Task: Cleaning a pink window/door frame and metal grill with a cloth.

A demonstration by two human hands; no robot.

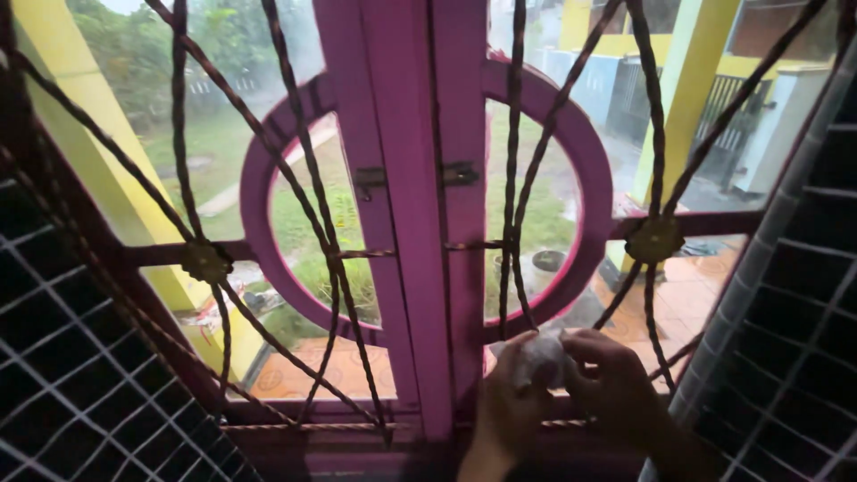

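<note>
Both hands, L (503,406) & R (614,379), pinch a crumpled whitish cloth (541,360) w/ fingers closed, by pink window frame (420,268).

Your left hand (504,402) and right hand (611,379) pinch a crumpled white wad (542,359) between them, low against the pink window frame (420,223) behind its twisted grille (308,192).

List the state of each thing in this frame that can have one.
Pink window: both sashes closed, meeting at the centre.
Latch: appears fastened across the two sashes.
Metal grille: fixed in front of the glass.
White cloth: crumpled, held at the right pane's lower edge.
Left hand: gripping the cloth.
Right hand: fingers pinching the cloth.
</note>
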